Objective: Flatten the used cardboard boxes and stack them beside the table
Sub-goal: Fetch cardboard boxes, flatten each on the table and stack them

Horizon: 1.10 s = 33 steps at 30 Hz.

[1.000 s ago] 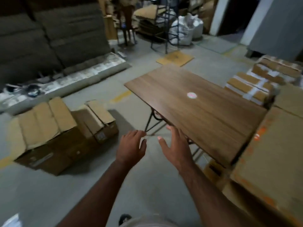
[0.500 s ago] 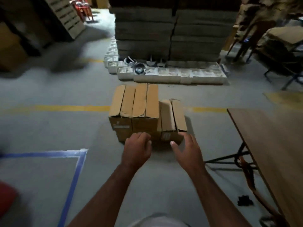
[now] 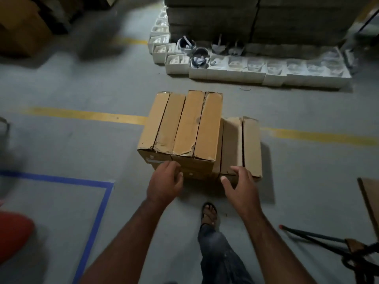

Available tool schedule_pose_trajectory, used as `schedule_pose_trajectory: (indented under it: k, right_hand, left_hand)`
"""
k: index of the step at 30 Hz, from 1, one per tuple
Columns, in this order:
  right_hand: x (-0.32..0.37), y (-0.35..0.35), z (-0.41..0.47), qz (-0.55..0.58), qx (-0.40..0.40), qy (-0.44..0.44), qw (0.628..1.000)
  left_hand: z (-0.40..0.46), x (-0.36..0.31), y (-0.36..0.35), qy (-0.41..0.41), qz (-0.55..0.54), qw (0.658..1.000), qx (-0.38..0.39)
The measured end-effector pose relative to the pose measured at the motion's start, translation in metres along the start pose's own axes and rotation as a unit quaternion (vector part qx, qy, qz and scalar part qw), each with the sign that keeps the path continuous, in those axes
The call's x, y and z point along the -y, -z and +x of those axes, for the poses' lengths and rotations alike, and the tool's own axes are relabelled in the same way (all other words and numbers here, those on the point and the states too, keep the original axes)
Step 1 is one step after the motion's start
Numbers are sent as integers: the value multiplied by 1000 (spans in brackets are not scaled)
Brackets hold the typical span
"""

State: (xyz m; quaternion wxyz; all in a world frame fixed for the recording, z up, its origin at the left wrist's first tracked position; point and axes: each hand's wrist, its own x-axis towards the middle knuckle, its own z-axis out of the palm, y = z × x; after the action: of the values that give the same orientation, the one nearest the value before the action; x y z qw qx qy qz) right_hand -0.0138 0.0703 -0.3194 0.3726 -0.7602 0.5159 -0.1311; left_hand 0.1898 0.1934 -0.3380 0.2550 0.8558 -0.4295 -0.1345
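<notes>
Left hand (image 3: 165, 182) and right hand (image 3: 239, 186) reaching out over a grey concrete floor (image 3: 82, 152) toward cardboard boxes, both grasping nothing: left with fingers loosely curled before the near face of the taller box, right with fingers spread and relaxed at the near end of the lower box; contact with the cardboard impossible to tell from this angle.

Behind, at top of frame, a tall dark stack of flat slabs (image 3: 256, 19), fronted by a row of low white trays (image 3: 266, 72) with pale moulded pieces inside and a few dark rounded items lying among them.

At centre, two taller cardboard boxes (image 3: 180, 124) side by side on the floor, top flaps closed, not flattened, straddling a yellow floor line (image 3: 86, 115). Just beside them on the right, touching, a lower cardboard box (image 3: 242, 144), flaps likewise closed.

At lower left, blue tape (image 3: 96, 212) marking a corner on the floor, with a blurred red shape (image 3: 12, 232) at the frame edge. At far right, a sliver of the wooden bench (image 3: 371, 199) and its dark metal legs (image 3: 328, 242), well apart from the boxes.

Between the forearms, a jeans-clad leg (image 3: 219, 251) and a sandalled foot (image 3: 209, 214) stepping toward the boxes.
</notes>
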Motion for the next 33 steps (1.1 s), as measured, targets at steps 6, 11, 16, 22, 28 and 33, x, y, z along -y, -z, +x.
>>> schedule_pose_trajectory:
  k: [6, 11, 16, 22, 28, 33]
  right_hand:
    - [-32, -51, 160, -57, 161, -47, 984]
    - [-76, -112, 249, -76, 244, -133, 957]
    - [-120, -161, 303, -71, 294, -206, 931]
    - [-133, -186, 321, -3, 308, -267, 913]
    - [-127, -193, 330, 4, 303, -283, 910]
    - [-138, -195, 330, 75, 239, -349, 903]
  left_hand:
    - [126, 40, -78, 208, -3, 972, 110]
    - [199, 89, -146, 337, -12, 929, 153]
    - [241, 127, -209, 381, -29, 913, 145]
    - [249, 131, -229, 429, -27, 895, 118]
    - [263, 138, -227, 475, -38, 873, 99]
    - [265, 137, -233, 480, -89, 871, 49]
